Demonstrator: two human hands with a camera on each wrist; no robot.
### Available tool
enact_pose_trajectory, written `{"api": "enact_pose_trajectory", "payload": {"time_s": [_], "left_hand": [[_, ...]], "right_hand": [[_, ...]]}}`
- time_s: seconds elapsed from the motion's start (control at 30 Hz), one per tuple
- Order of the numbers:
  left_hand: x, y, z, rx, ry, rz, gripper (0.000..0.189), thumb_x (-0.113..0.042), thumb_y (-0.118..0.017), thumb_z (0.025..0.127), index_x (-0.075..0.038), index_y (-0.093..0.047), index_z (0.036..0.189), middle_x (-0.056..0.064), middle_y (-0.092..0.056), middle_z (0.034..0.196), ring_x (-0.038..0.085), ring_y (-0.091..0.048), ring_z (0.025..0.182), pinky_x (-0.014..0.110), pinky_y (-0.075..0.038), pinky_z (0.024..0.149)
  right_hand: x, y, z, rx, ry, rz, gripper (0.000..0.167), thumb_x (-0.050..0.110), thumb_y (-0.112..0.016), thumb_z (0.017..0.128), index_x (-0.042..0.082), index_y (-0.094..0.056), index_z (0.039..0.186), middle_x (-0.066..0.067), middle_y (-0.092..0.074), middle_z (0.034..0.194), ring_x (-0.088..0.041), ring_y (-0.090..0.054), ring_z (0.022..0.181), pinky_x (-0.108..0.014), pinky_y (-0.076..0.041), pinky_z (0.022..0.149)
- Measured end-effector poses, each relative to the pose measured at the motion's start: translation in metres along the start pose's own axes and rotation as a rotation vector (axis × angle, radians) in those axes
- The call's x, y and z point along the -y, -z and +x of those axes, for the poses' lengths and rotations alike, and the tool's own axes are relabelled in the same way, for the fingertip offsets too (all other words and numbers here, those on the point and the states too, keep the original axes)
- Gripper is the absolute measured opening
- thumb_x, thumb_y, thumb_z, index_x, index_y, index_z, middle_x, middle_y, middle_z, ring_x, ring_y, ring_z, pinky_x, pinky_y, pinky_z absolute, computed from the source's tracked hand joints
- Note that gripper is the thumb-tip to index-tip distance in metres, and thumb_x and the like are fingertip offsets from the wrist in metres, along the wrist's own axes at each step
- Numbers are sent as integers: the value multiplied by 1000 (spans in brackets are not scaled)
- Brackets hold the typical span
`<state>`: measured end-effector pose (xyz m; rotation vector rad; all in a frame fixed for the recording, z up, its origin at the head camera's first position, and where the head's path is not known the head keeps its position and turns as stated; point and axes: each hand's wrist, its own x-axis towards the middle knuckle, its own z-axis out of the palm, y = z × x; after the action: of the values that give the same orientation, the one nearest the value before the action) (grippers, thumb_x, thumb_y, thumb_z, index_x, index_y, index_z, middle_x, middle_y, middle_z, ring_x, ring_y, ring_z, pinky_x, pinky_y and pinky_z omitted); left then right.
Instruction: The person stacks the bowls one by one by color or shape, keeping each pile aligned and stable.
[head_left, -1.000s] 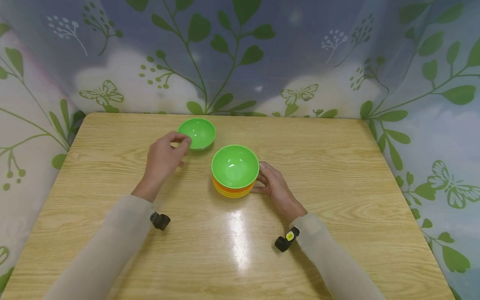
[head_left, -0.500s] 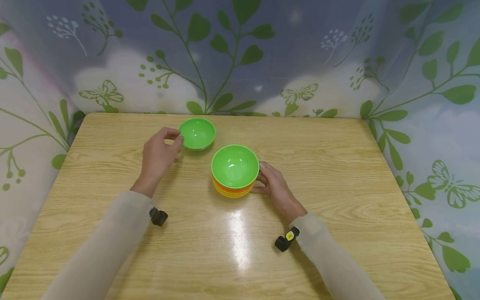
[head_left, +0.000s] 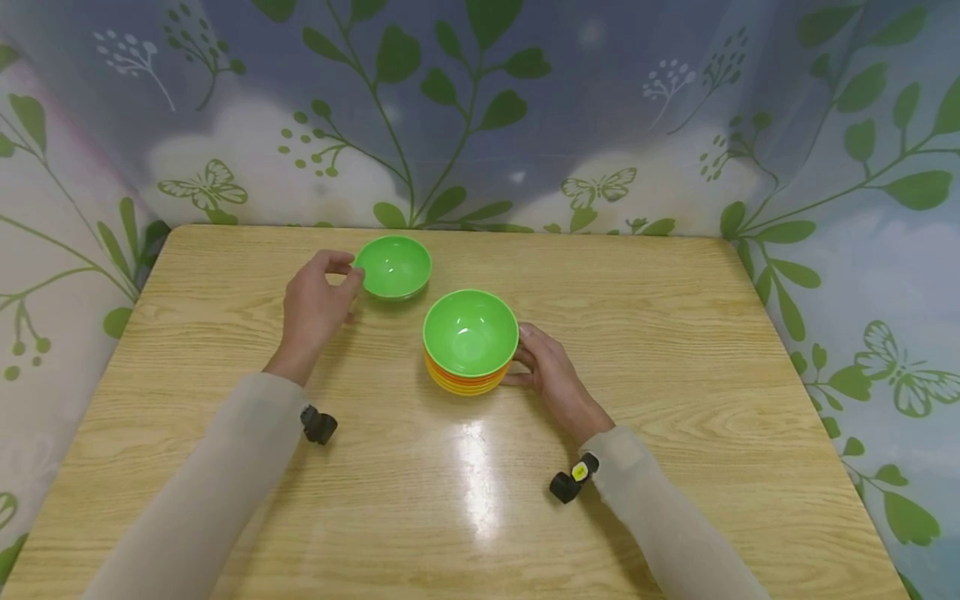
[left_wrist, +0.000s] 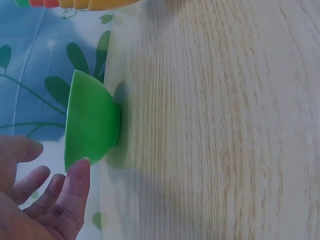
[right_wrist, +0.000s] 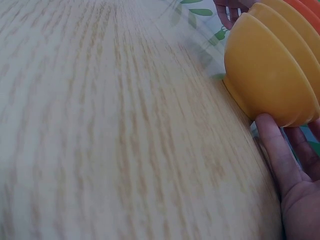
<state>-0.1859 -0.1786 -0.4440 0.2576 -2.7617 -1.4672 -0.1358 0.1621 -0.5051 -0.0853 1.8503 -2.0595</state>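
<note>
In the head view a single green bowl (head_left: 394, 267) stands upright near the table's back edge. My left hand (head_left: 317, 304) is at its left side, fingers loosely bent, fingertips right at the rim. In the left wrist view, one fingertip overlaps the lower edge of the green bowl (left_wrist: 90, 120), and thumb and fingers stand apart. Right of it and nearer me is a stack of bowls (head_left: 471, 333), green on top, with orange and yellow ones below. My right hand (head_left: 553, 375) rests against the stack's right side; the right wrist view shows extended fingers touching the lowest yellow bowl (right_wrist: 270, 70).
Both bowls and hands are over a wood-grain table (head_left: 675, 333). A leaf-patterned curtain (head_left: 480, 125) borders the back and both sides. Each sleeve cuff carries a small black camera, such as the left wrist camera (head_left: 320, 427).
My left hand has drawn back leftward from over the green bowl's rim to its outer edge. The bowl, the stack and my right hand have stayed put.
</note>
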Motion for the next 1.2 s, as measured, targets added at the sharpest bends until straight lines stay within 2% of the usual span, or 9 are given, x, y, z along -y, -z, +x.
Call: {"api": "enact_pose_trajectory", "payload": {"time_s": [0.1,0.33,0.53,0.7,0.9,1.07,1.2], "left_hand": [[1,0,1,-3,12,0,48,-34,-58,112,-8,-57,152,16,-64,145,34,-78,82,24,-64,61],[4,0,5,15,61,-44,51,-36,-60,112,-8,-54,155,17,-62,150,29,-76,82,36,-71,70],[6,0,10,39,105,-71,54,-38,-60,112,-11,-51,158,16,-58,155,22,-76,73,33,-70,69],[6,-2,14,53,138,-87,56,-40,-60,112,-12,-49,160,15,-57,156,17,-73,72,30,-69,69],[7,-4,16,64,164,-114,58,-42,-60,112,-14,-48,161,13,-55,159,16,-72,79,29,-70,74],[8,-3,18,71,180,-135,59,-42,-60,112,-14,-47,162,13,-55,159,14,-73,77,29,-71,75],[9,-4,21,72,192,-157,59,-41,-60,112,-14,-46,162,13,-55,158,20,-74,90,30,-71,77]], "right_hand": [[0,0,0,-1,-2,0,59,46,-41,117,3,-54,155,-10,-62,146,-14,-70,122,-46,-69,98],[2,-1,0,-2,-5,-3,60,46,-41,117,2,-53,156,-12,-61,148,-14,-70,122,-46,-69,97],[3,-1,0,-4,-8,-2,59,45,-41,117,2,-53,155,-10,-62,147,-14,-70,122,-46,-69,97],[2,0,0,-7,-12,6,58,44,-41,117,2,-53,156,-10,-62,146,-13,-71,122,-45,-70,97],[2,-1,-1,-9,-12,8,58,42,-40,117,2,-52,156,-13,-62,148,-11,-71,121,-44,-70,96],[1,-1,0,-10,-16,12,58,42,-40,117,1,-51,157,-16,-61,151,-10,-71,120,-43,-70,96],[1,-1,0,-8,-14,14,59,43,-40,117,1,-51,157,-16,-60,151,-11,-71,121,-43,-70,96]]}}
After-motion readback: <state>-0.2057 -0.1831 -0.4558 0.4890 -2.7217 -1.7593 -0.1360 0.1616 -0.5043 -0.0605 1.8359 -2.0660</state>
